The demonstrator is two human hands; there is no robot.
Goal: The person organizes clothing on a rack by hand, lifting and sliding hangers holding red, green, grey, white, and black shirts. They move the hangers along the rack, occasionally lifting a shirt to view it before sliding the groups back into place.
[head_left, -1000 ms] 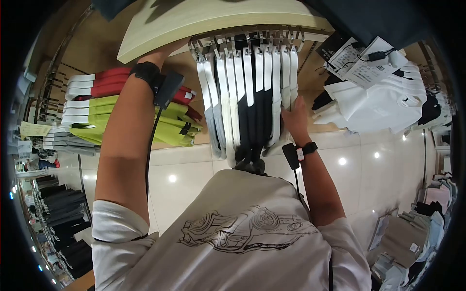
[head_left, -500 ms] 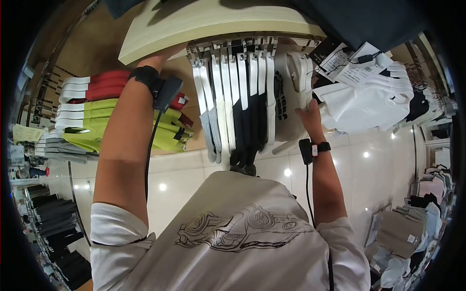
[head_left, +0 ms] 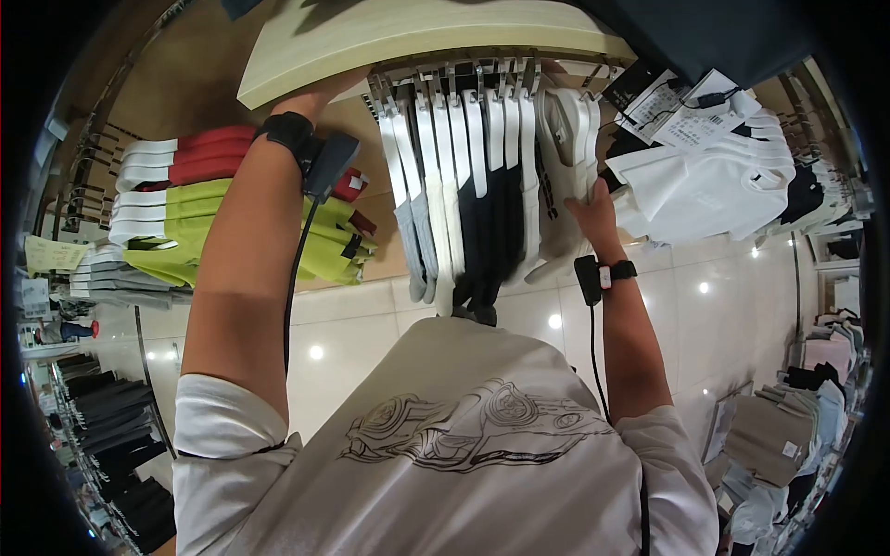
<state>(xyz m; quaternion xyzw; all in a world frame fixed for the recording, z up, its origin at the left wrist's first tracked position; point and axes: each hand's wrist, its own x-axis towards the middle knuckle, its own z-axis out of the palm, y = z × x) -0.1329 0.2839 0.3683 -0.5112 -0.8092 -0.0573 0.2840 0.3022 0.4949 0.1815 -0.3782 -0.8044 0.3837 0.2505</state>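
My left hand (head_left: 324,91) reaches beneath the pale wooden shelf (head_left: 408,48) at the top; its fingers are hidden there. My right hand (head_left: 591,215) grips the edge of a beige shirt (head_left: 561,232) on a white hanger at the right end of the row, thumb in front and other fingers partly hidden behind. Left of it, several shirts on white hangers (head_left: 449,139) hang from a metal rail (head_left: 464,65) under the shelf: grey, cream and black shirts (head_left: 487,241). Dark lettering shows in a narrow strip on the beige shirt.
Red shirts (head_left: 209,156) and lime-green shirts (head_left: 185,222) hang at left. White shirts (head_left: 705,185) with paper tags (head_left: 691,111) hang at right. Dark fabric (head_left: 705,37) lies over the shelf's right end. Folded clothes (head_left: 769,435) are at lower right, above a tiled floor (head_left: 362,343).
The view has shifted slightly. The beige shirt has turned more edge-on, so less of its lettering shows, and my right hand now sits further around its edge. My left hand stays under the shelf.
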